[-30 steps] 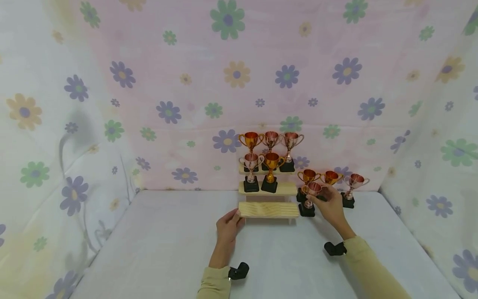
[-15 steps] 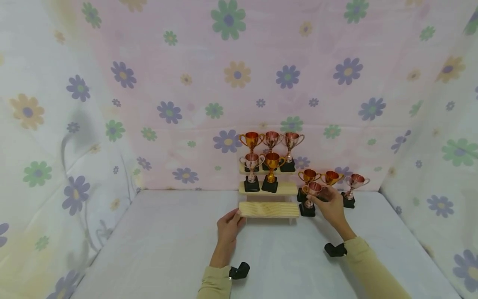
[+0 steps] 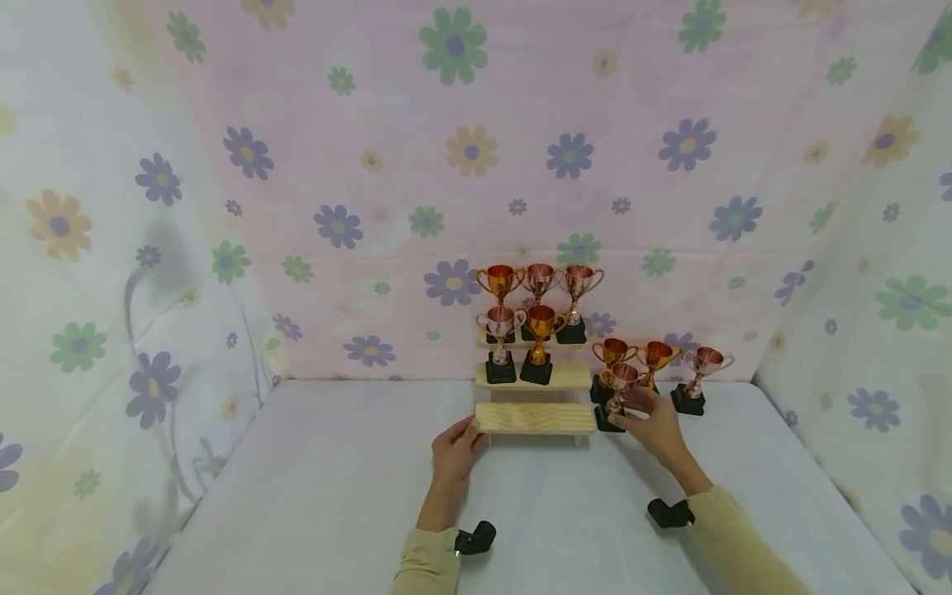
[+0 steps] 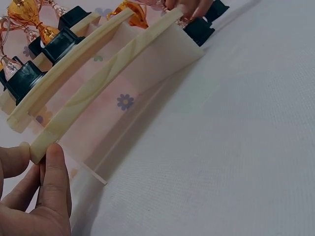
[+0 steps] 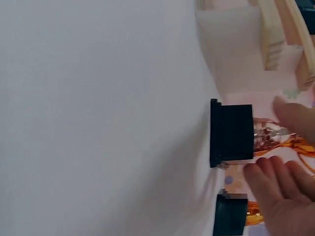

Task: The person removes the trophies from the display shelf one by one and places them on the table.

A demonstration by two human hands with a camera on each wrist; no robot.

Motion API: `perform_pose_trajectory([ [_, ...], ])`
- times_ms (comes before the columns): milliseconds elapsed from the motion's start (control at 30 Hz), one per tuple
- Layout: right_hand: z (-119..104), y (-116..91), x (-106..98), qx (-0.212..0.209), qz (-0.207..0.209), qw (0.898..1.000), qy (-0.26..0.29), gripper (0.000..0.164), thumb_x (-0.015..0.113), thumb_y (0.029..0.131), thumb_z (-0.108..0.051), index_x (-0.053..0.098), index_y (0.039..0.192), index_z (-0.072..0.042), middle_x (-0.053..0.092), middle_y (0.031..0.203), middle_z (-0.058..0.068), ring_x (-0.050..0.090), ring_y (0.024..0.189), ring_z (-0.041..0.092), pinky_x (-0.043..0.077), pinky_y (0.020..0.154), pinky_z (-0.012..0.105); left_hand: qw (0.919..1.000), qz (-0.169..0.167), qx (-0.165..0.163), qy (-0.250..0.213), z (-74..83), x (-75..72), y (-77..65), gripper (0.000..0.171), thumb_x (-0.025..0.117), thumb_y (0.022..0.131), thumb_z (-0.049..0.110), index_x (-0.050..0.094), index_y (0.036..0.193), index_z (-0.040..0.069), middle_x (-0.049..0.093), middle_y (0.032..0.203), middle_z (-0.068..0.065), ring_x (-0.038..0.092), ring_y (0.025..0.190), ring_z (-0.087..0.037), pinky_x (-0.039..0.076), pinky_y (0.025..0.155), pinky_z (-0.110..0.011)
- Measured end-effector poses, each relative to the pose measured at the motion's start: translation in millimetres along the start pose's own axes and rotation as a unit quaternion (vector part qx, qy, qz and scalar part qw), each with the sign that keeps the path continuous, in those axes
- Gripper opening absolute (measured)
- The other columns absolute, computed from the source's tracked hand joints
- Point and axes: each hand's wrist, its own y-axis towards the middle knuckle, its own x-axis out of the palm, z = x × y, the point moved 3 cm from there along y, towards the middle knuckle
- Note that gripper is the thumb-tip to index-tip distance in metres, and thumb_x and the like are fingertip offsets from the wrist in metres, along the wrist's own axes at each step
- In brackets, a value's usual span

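My left hand (image 3: 452, 454) pinches the left end of the bottom step of a wooden tiered display stand (image 3: 535, 418); in the left wrist view, thumb and fingers (image 4: 55, 167) grip the board's end. My right hand (image 3: 658, 426) is around the stem of a rose-coloured trophy cup (image 3: 623, 376), which stands upright on the table right of the stand. In the right wrist view, a gap shows between the fingers (image 5: 266, 182) and the stem, below the thumb. The trophy's black base (image 5: 234, 132) rests on the table.
Several gold and rose trophies, including a gold trophy (image 3: 541, 326), stand on the stand's upper two steps. Beside my right hand are two gold trophies, one a gold trophy (image 3: 614, 350), and a rose trophy (image 3: 702, 368). A flowered cloth (image 3: 372, 273) hangs behind the white table (image 3: 335, 479).
My right hand has slid down from the cup of the rose trophy to its stem, and its fingers have loosened. The left hand keeps its grip on the stand.
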Motion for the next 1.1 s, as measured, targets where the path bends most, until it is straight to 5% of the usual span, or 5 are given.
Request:
perform_pose_trajectory([
  [133,-6,-15,-1,0.027,-0.050,0.997,-0.050,0.071,0.081,0.087,-0.010,0.044,0.144,0.011,0.057,0.135,0.033,0.059,0.121,0.047,0.056,0.096,0.052,1.0000,0.000,0.003,0.002,0.4,-0.1,-0.3,0.035,0.055,0.104,0.005,0.055,0.133,-0.015,0.059,0.130,-0.031,0.067,0.104,-0.019,0.059,0.093,-0.030],
  [333,-19,-43,0,0.061,-0.148,0.981,-0.106,0.074,0.084,0.084,-0.014,0.045,0.141,0.012,0.058,0.133,0.031,0.060,0.118,0.045,0.058,0.093,0.052,1.0000,0.005,0.004,0.004,0.0,-0.6,-1.7,0.034,0.056,0.104,0.005,0.057,0.132,-0.015,0.060,0.127,-0.030,0.067,0.101,-0.018,0.060,0.091,-0.030],
  [567,-54,-59,10,0.003,-0.199,0.976,-0.083,0.064,0.082,0.086,-0.012,0.051,0.137,0.010,0.061,0.130,0.028,0.063,0.114,0.042,0.060,0.090,0.049,0.9999,0.003,0.006,0.011,0.8,0.2,-1.6,0.033,0.055,0.104,0.004,0.057,0.132,-0.015,0.060,0.127,-0.030,0.067,0.099,-0.017,0.060,0.091,-0.030],
  [833,-111,-31,14,-0.099,-0.116,0.988,-0.030,0.056,0.071,0.094,-0.005,0.047,0.144,0.007,0.062,0.128,0.027,0.064,0.113,0.042,0.060,0.090,0.048,0.9998,0.015,0.008,0.014,3.2,0.7,3.1,0.031,0.058,0.103,0.005,0.060,0.128,-0.013,0.063,0.123,-0.027,0.067,0.096,-0.016,0.060,0.088,-0.028],
  [1100,-149,9,27,-0.131,0.006,0.991,0.036,0.059,0.070,0.095,-0.007,0.044,0.147,0.004,0.056,0.136,0.027,0.057,0.120,0.043,0.052,0.102,0.058,0.9998,0.019,0.000,0.008,3.2,0.9,-3.4,0.034,0.061,0.102,0.007,0.060,0.128,-0.013,0.064,0.121,-0.024,0.068,0.093,-0.014,0.060,0.089,-0.029],
])
